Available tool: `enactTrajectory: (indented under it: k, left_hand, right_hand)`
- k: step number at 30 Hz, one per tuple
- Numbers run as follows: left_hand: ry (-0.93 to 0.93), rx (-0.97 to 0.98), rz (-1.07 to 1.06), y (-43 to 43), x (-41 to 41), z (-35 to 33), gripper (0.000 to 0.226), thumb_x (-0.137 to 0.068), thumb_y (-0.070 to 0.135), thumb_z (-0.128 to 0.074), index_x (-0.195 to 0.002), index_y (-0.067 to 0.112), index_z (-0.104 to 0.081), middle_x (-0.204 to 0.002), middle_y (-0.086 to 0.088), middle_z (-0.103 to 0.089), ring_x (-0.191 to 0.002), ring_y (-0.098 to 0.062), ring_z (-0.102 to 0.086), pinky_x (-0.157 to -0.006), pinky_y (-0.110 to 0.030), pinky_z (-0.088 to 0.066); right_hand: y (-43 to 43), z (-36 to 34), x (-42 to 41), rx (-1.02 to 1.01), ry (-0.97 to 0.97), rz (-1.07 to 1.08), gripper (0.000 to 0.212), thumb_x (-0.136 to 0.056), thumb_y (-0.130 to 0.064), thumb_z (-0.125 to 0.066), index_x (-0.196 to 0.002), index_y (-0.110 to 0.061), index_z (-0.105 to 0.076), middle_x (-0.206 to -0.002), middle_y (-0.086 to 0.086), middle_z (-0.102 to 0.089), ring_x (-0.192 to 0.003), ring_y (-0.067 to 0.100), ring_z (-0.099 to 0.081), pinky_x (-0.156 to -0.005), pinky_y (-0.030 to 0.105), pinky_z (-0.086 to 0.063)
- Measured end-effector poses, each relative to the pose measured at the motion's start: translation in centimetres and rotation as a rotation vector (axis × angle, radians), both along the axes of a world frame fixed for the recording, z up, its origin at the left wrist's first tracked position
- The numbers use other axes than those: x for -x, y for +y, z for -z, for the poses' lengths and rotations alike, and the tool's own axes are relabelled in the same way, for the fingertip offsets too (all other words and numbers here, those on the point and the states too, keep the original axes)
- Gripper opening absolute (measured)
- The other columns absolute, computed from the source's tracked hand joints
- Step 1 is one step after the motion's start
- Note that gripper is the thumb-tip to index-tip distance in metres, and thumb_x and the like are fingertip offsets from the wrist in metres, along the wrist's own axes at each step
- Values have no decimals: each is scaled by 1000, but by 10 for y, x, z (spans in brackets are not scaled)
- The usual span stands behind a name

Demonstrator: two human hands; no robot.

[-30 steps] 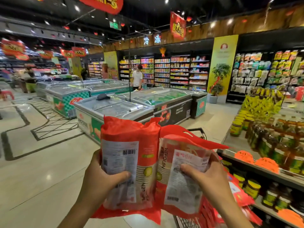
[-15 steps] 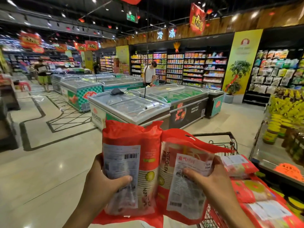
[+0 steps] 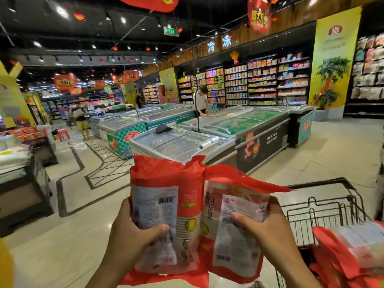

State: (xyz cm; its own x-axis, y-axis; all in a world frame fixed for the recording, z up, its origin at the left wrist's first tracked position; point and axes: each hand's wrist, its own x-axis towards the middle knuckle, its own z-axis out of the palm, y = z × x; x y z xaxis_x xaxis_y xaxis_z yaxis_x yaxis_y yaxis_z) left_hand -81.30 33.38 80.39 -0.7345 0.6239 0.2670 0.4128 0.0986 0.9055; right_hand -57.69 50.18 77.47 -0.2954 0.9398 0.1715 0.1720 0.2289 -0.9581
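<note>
We are holding two red packs side by side in front of us, one in each hand. Our left hand [image 3: 133, 240] is gripping the left pack [image 3: 166, 204]: the thumb is pressing across its front, and the other fingers are curling round behind it, out of sight. Our right hand [image 3: 270, 235] is gripping the right pack [image 3: 234, 242] the same way, with the thumb lying across the front and the fingers wrapping round its outer edge. The two packs are standing upright and touching along their inner edges, between the two thumbs. Their flaps [image 3: 166, 169] are rising above the fingers, the right one flaring out sideways. Just right of the right fingers a cart [image 3: 324, 206] is standing, and other packs [image 3: 353, 252] are lying in it, blurred, below and right of that hand. Beyond the fingers a freezer [image 3: 182, 144] is standing on the floor [image 3: 68, 235], well apart from the packs.
</note>
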Motion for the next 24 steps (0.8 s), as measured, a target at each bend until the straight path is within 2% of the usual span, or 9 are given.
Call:
enactTrajectory:
  k: [3,6,10,12,14,16,20,22,24]
  left_hand:
    - [9,-9,51,56,5,4,80,-52,5,-98,-116,30,-56,-109,6,-72,-99,-15,-71,-82,-40,-61]
    - [9,-12,132,113,5,13,82,-49,8,-100,-116,32,-58,-108,7,-73,-96,-10,-72,-79,-36,-60]
    - [7,-11,323,205,-7,23,81,-54,-6,-95,-119,25,-59,-103,7,-76,-91,-3,-73,-67,-17,-59]
    - [-28,1,408,252,-16,33,83,-45,7,-100,-116,25,-60,-103,9,-77,-90,-6,-74,-72,-23,-60]
    - [-67,13,500,299,-25,44,92,-32,33,-97,-116,26,-60,-104,5,-77,-93,-11,-75,-82,-39,-60]
    - [-89,25,625,348,-40,55,97,-28,40,-95,-117,30,-59,-107,2,-77,-96,-15,-75,-89,-49,-59]
    - [-112,48,851,432,-81,67,95,-35,23,-101,-120,28,-60,-106,7,-76,-93,-6,-73,-89,-46,-58]
    - [-127,77,975,469,-102,76,95,-29,37,-102,-114,31,-60,-104,13,-76,-92,-6,-73,-87,-47,-59]
    - [-147,119,1092,497,-127,87,99,-25,49,-97,-114,32,-59,-105,9,-75,-95,-12,-73,-85,-49,-60]
  right_hand:
    - [48,4,-2,3,-10,40,82,-37,-75,-81,-105,-34,-58,-92,-13,-76,-85,11,-73,-80,46,-60]
    - [87,11,-17,18,-27,105,80,-41,-74,-83,-106,-37,-57,-93,-14,-76,-85,10,-74,-79,46,-61]
    - [134,20,-48,42,-21,285,74,-42,-68,-85,-103,-38,-56,-92,-14,-76,-85,8,-73,-80,46,-61]
    - [153,25,-66,63,-21,379,73,-42,-66,-85,-102,-36,-57,-91,-15,-76,-84,7,-73,-82,45,-60]
    - [171,32,-83,74,-53,491,73,-43,-67,-84,-103,-36,-57,-90,-17,-76,-85,7,-73,-83,44,-59]
    - [186,41,-103,77,-81,606,73,-44,-69,-83,-104,-38,-57,-92,-16,-76,-89,9,-73,-86,45,-59]
    - [205,46,-133,106,-109,849,66,-47,-69,-82,-102,-41,-58,-94,-17,-75,-91,10,-72,-85,46,-58]
    - [207,51,-146,144,-130,956,73,-46,-73,-81,-106,-42,-55,-98,-16,-74,-93,12,-71,-84,47,-58]
    - [202,57,-159,177,-138,1061,77,-46,-71,-83,-111,-38,-57,-98,-15,-75,-91,11,-72,-84,46,-58]
